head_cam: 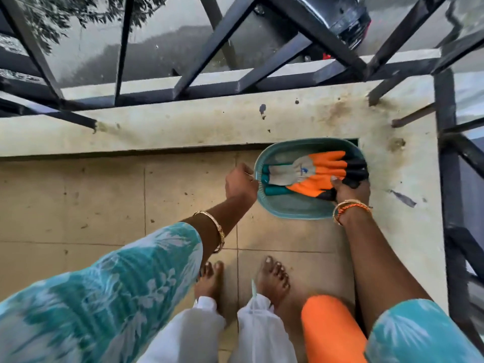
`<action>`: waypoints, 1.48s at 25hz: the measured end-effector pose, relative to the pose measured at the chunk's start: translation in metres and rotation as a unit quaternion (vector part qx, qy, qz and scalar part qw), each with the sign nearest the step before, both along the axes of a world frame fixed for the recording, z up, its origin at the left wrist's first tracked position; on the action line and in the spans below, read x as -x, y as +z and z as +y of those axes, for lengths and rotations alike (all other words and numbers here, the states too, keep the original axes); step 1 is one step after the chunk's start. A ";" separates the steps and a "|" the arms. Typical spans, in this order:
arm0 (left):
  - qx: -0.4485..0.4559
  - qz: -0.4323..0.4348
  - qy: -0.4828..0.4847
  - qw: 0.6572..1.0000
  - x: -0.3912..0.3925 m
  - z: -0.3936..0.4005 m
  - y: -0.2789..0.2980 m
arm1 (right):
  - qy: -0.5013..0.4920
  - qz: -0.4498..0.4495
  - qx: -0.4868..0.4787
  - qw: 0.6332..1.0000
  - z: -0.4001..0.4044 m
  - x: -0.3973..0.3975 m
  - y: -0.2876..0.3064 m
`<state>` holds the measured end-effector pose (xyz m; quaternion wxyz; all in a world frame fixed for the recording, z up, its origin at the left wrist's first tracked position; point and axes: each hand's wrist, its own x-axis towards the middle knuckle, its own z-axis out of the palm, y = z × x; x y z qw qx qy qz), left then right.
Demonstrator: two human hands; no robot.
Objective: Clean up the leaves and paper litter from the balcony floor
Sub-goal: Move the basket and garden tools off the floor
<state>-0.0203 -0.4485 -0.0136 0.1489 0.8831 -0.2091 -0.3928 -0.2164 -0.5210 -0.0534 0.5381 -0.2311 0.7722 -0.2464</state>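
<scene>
A teal oval tub sits against the low balcony wall, partly on the tiled floor. Inside it lie orange, grey and black work gloves over a teal-handled tool. My left hand grips the tub's left rim. At the tub's right side my right hand holds the gloves' dark fingertips, thumb on the orange part. No leaves or paper show on the tiles around the tub.
Black metal grille bars rise from the stained ledge ahead and to the right. My bare feet stand on beige tiles below the tub. An orange cylinder shows at the bottom edge. Open tiles stretch to the left.
</scene>
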 end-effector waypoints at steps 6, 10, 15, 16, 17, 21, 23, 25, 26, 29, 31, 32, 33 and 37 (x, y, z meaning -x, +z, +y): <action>-0.019 0.030 0.010 0.999 -0.004 0.001 -0.002 | 0.190 0.169 0.025 0.967 0.003 -0.009 0.010; -0.029 0.044 -0.025 0.998 -0.002 0.004 0.010 | 0.169 0.192 0.042 0.966 0.013 -0.002 0.023; -0.060 -0.023 -0.226 0.972 0.017 0.026 0.072 | 0.283 0.268 0.128 0.912 0.041 0.004 0.081; -0.058 -0.047 -0.260 0.963 0.020 0.032 0.090 | 0.316 0.283 0.168 0.890 0.045 0.003 0.099; -0.054 -0.069 -0.287 0.954 0.023 0.039 0.107 | 0.344 0.294 0.202 0.869 0.049 0.002 0.117; -0.034 -0.143 -0.372 0.917 0.023 0.078 0.184 | 0.393 0.344 0.281 0.805 0.065 -0.014 0.206; -0.038 -0.160 -0.403 0.900 0.018 0.096 0.228 | 0.414 0.354 0.284 0.789 0.081 -0.028 0.252; -0.033 -0.184 -0.433 0.882 0.011 0.116 0.279 | 0.408 0.347 0.281 0.797 0.103 -0.042 0.303; -0.028 -0.190 -0.443 0.875 0.007 0.126 0.304 | 0.404 0.343 0.280 0.801 0.114 -0.048 0.327; 0.005 -0.214 -0.437 0.874 -0.013 0.148 0.375 | 0.405 0.340 0.284 0.800 0.145 -0.067 0.401; 0.035 -0.233 -0.450 0.862 -0.031 0.160 0.426 | 0.399 0.343 0.306 0.793 0.167 -0.080 0.459; 0.041 -0.244 -0.456 0.855 -0.037 0.167 0.449 | 0.397 0.349 0.319 0.787 0.179 -0.086 0.482; 0.051 -0.260 -0.456 0.850 -0.043 0.174 0.467 | 0.395 0.355 0.331 0.780 0.189 -0.092 0.505; 0.083 -0.289 -0.439 0.846 -0.064 0.214 0.528 | 0.400 0.382 0.358 0.752 0.229 -0.108 0.576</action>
